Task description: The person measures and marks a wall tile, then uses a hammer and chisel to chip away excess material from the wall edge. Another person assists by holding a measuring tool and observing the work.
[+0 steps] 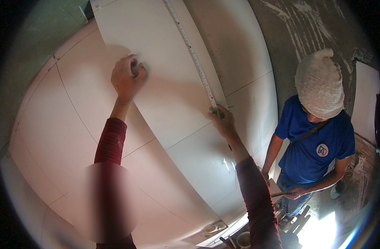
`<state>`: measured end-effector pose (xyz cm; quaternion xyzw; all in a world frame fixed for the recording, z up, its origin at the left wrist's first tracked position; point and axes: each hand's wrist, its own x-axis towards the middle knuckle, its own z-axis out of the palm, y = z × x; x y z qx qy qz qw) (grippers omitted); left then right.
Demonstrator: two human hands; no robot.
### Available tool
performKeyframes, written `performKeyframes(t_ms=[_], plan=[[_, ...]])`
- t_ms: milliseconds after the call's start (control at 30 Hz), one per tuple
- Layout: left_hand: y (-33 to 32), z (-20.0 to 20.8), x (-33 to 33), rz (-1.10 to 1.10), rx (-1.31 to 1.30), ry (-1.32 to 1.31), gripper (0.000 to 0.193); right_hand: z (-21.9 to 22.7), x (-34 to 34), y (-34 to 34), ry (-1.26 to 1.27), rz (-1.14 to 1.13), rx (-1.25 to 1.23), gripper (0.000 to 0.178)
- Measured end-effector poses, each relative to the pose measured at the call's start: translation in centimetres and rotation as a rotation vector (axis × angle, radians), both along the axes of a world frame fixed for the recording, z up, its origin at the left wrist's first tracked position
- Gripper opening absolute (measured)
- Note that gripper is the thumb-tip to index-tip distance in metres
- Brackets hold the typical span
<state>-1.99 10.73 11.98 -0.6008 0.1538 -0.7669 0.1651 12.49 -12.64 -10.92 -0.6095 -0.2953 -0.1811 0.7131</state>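
My right hand (224,123) is closed around a tape measure whose green case (217,112) shows between the fingers. Its white blade (191,49) runs out from there along a pale panel (152,93) up to the top edge of the view. To the left, my left hand (129,78) is raised over the same panel with its fingers curled in. Whether anything small sits in those fingers cannot be made out. Thin dark lines cross the panel surfaces under both arms.
At the right a person in a blue shirt (312,141) and pale head wrap holds a stick-like tool (281,194). Beneath my right forearm stand a bucket (244,239) and wooden pieces (300,220). A rough grey wall (281,25) rises behind.
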Motion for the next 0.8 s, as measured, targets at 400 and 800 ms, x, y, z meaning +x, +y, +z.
performKeyframes(t_ms=[400,800], plan=[[-0.6,-0.6,0.7,-0.034,0.002,-0.027,0.024,-1.0,-0.3,-1.2,-0.101,0.021,0.033,0.037],[1.6,-1.6,1.5,-0.129,-0.073,0.056,0.027,-7.8,-1.7,0.1,-0.048,0.141,0.083,0.067]])
